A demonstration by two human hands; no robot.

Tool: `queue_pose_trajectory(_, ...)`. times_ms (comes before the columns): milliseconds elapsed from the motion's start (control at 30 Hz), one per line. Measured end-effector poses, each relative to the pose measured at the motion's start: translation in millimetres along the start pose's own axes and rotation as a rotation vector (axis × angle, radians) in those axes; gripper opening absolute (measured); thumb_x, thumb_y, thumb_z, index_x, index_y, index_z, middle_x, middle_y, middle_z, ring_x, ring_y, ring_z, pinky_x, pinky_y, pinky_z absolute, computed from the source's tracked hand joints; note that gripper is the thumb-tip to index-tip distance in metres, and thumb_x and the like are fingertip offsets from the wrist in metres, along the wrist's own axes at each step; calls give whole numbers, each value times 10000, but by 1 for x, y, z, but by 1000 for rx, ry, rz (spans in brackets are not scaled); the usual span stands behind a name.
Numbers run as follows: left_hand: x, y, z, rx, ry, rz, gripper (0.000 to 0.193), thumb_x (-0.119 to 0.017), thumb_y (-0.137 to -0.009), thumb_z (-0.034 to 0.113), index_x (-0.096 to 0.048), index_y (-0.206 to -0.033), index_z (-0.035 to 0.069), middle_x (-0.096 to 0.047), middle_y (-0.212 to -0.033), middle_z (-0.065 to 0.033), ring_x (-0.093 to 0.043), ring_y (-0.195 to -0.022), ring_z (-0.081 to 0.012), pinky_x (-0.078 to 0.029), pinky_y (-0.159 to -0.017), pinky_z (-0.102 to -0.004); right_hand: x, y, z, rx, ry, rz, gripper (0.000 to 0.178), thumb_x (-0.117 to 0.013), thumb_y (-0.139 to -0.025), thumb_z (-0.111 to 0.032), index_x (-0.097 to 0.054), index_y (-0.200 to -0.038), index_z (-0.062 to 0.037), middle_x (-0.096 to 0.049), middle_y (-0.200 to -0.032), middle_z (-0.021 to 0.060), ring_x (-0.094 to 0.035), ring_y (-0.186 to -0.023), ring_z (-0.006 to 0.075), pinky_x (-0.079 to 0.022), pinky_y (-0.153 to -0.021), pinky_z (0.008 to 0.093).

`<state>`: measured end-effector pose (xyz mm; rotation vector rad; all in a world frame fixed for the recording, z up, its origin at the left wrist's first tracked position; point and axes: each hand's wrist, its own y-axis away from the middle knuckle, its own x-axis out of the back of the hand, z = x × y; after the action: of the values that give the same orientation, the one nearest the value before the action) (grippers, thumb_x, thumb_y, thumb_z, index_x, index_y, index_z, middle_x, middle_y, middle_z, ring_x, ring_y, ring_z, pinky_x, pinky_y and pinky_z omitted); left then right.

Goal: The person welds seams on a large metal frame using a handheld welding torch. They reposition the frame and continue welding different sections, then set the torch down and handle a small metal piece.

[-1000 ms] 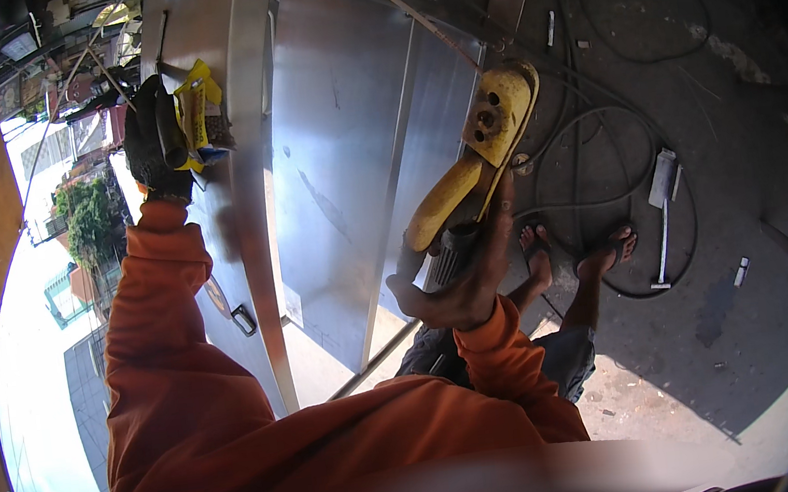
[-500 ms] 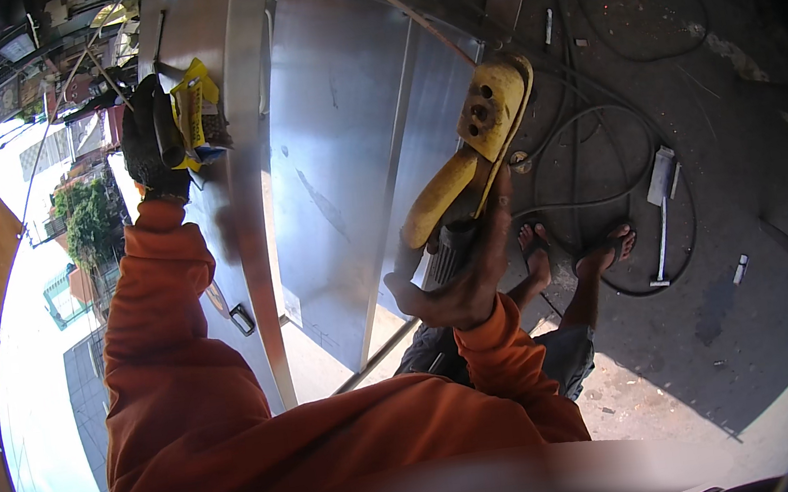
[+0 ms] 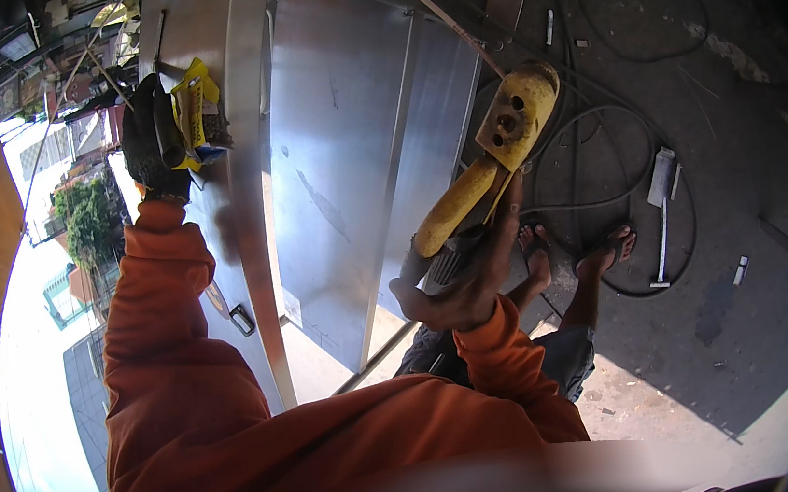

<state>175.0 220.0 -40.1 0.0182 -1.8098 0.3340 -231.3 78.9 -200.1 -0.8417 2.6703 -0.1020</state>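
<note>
My bare right hand is closed round the dark ribbed grip of a worn yellow welding electrode holder. A long finger reaches up along the holder's underside. From its head, a thin welding rod runs toward the upper left. At the far left, my left hand, in a dark glove, has its fingers curled at the edge of a metal frame. Beside that glove sits a yellow packet or box, partly covered. What the gloved fingers grip is hidden.
Shiny sheet-metal panels stand between my hands. Black cables loop over the floor on the right, near a brush-like tool with a white handle. Sandalled feet show below my right hand. Trees and buildings appear at left.
The electrode holder and its rod have shifted a little to the right and tilted slightly in my right hand. My left hand stays where it was.
</note>
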Motion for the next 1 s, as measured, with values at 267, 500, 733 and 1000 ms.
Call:
queue_pose_trajectory(267,8,-10,19,-118,-190,15,416,-544,-970,72,-521,-1385,52,-594,-1370,-202,-602,-1201,-411,-529,-985,-474,-1,-3,3,85,28,9,1328,-902,-618,-246,-39,-1555,128,-577,-1144,213,-633,-951,260,-530,-736,325)
queue_pose_trajectory(500,7,-12,15,-41,-50,19,420,-567,-958,72,-527,-1375,47,-596,-1366,-205,-609,-1187,-416,-542,-962,-472,-3,3,4,-28,-75,-4,1238,-808,-635,-201,-51,-1564,113,-308,-1517,360,-530,-1250,398,-486,-1034,458)
queue_pose_trajectory(733,11,-14,26,213,49,-19,410,-581,-961,93,-519,-1362,31,-608,-1334,-209,-624,-1156,-411,-549,-932,-477,-7,3,7,-74,-172,29,1292,-884,-628,-209,-49,-1557,123,-475,-1333,258,-608,-1110,273,-540,-821,343)
queue_pose_trajectory(1000,6,-11,14,-15,-79,16,413,-572,-959,52,-506,-1366,28,-618,-1316,-213,-630,-1151,-409,-555,-916,-492,-1,-8,4,48,-39,15,1313,-899,-633,-215,-30,-1558,121,-537,-1248,227,-631,-1042,245,-546,-738,301)
